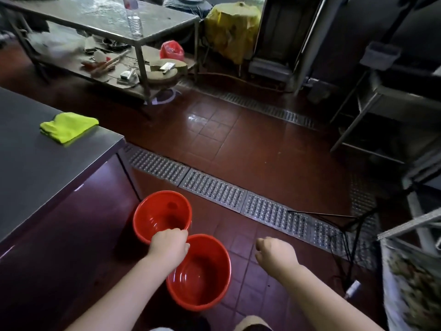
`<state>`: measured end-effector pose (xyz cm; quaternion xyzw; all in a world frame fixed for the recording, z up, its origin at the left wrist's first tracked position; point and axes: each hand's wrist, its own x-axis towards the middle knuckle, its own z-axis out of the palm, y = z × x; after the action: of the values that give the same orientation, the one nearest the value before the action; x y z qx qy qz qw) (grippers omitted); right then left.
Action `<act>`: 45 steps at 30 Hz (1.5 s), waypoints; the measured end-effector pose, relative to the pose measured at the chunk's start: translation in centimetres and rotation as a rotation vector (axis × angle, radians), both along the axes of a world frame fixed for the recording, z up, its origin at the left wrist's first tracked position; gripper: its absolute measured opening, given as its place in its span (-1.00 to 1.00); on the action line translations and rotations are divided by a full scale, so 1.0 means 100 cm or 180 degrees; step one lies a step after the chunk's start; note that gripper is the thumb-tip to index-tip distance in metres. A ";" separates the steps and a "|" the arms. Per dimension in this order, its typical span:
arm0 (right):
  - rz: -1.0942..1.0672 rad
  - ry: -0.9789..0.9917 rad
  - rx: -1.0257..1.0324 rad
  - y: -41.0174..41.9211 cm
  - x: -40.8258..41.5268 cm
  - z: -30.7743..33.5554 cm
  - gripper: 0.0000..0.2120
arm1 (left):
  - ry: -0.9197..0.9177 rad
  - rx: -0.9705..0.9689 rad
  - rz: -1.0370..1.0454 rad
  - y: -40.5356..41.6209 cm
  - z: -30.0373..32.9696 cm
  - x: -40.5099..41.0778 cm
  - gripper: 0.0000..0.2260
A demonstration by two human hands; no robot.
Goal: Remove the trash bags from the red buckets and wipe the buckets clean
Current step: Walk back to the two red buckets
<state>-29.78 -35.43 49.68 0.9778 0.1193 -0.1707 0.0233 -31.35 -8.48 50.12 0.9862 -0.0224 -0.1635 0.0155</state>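
Fingers of the left hand [168, 244] curl at the near rim of the far red bucket [162, 215], probably to steady or shift it; whether they grip it I cannot tell. Beside it, the right hand [274, 253] hangs loosely curled, holding nothing. The near red bucket [205, 278] touches the first on the tiled floor [250, 144]; both look bagless. A yellow cloth [68, 126] waits on the desk [31, 163] at left.
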 end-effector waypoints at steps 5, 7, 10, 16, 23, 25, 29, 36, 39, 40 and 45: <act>0.0052 0.0142 -0.0029 -0.029 0.080 -0.018 -0.78 | 0.0149 0.0169 -0.0033 -0.031 -0.015 0.075 -0.77; 0.0163 0.0195 -0.0046 -0.045 0.121 -0.028 -0.78 | 0.0192 0.0220 0.0073 -0.045 -0.023 0.107 -0.77; 0.0417 0.0311 -0.0054 -0.073 0.189 -0.039 -0.78 | 0.0239 0.0264 0.0335 -0.070 -0.034 0.154 -0.77; 0.0940 0.0479 -0.0152 -0.129 0.314 -0.032 -0.81 | 0.0324 0.0056 0.1033 -0.135 -0.041 0.231 -0.75; 0.1654 0.0649 -0.0318 -0.115 0.420 -0.038 -0.94 | 0.0463 -0.0064 0.1709 -0.143 -0.050 0.266 -0.75; 0.1897 0.0735 -0.0308 -0.087 0.437 -0.046 -0.95 | 0.0525 -0.0038 0.1951 -0.129 -0.055 0.265 -0.74; 0.2350 0.0833 -0.0299 -0.024 0.463 -0.062 -0.88 | 0.0697 -0.0150 0.2569 -0.099 -0.067 0.264 -0.74; 0.2952 0.0628 -0.0344 0.077 0.517 -0.072 -0.82 | 0.0543 -0.0531 0.3216 -0.038 -0.094 0.304 -0.78; 0.3229 0.0566 -0.0387 0.113 0.539 -0.071 -0.78 | 0.0478 -0.0628 0.3396 -0.014 -0.097 0.324 -0.76; 0.3341 0.0583 -0.0413 0.126 0.545 -0.071 -0.77 | 0.0454 -0.0631 0.3458 -0.006 -0.098 0.328 -0.76; 0.3762 0.0841 -0.0546 0.193 0.566 -0.093 -0.81 | 0.0485 -0.0674 0.3922 0.027 -0.113 0.339 -0.78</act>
<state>26.86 -16.10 40.36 0.7113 0.6293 -0.2576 0.1777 2.58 -5.81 38.85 0.7967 0.5350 -0.1913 0.2059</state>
